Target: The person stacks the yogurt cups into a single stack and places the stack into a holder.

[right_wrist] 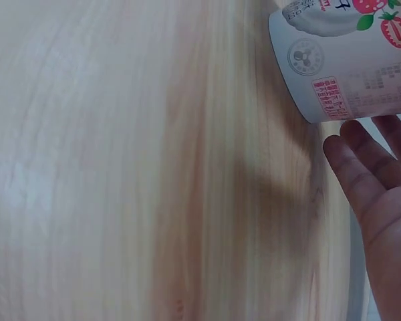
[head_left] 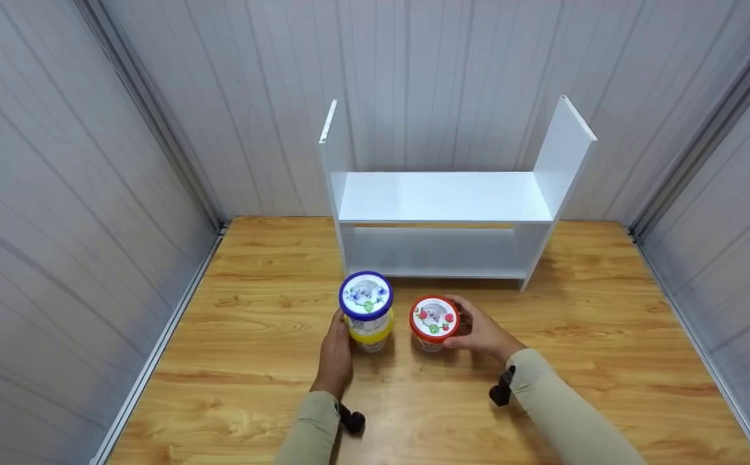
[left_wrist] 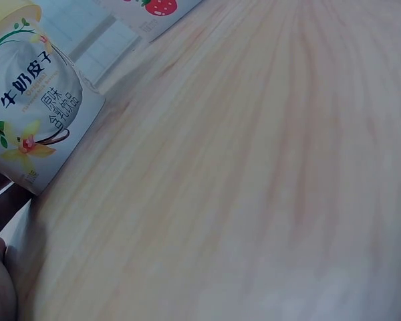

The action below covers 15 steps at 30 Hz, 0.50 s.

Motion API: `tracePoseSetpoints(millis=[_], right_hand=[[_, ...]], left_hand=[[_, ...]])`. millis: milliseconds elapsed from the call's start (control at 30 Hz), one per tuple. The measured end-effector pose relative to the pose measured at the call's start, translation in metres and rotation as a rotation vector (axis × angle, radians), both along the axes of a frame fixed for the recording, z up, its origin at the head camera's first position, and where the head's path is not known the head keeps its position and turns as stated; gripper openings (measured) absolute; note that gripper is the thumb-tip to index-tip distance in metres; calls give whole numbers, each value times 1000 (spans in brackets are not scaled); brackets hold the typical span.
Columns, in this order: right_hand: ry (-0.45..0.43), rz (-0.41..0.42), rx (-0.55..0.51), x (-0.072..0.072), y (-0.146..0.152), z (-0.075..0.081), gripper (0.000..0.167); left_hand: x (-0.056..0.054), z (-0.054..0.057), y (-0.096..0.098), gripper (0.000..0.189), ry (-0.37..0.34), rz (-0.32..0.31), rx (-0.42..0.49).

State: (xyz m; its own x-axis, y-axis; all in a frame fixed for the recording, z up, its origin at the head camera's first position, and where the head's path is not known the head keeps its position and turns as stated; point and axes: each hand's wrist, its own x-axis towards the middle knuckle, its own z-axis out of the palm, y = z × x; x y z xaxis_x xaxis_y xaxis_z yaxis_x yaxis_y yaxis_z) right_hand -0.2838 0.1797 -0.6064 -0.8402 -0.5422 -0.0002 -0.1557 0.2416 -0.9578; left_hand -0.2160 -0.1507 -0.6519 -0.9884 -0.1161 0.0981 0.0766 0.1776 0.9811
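Note:
A blue-lidded milk drink cup [head_left: 366,296] stands on top of a yellow-lidded milk drink cup [head_left: 373,334], whose printed side shows vanilla flowers in the left wrist view. My left hand [head_left: 336,358] holds the yellow-lidded cup from its left side, its fingers partly hidden by the stack. To the right, a red-lidded milk drink cup [head_left: 435,316] with strawberries printed on it stands slightly apart from the stack. My right hand [head_left: 481,332] grips this cup from the right, thumb at the near side and a finger at the far side.
Right behind the cups stands a white shelf unit [head_left: 446,197] with two levels and tall side panels. Everything rests on a wood-grain table [head_left: 252,323]. Pale panel walls [head_left: 271,97] enclose the back and both sides.

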Motion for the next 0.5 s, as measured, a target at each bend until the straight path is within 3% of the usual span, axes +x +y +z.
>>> tracePoseSetpoints(millis=[300, 500], right_hand=[[-35, -6, -56, 1, 0, -2, 97], [-27, 18, -85, 2, 0, -2, 100]], left_hand=[[0, 0, 0, 52, 22, 6, -5], [0, -1, 0, 51, 74, -19, 6]])
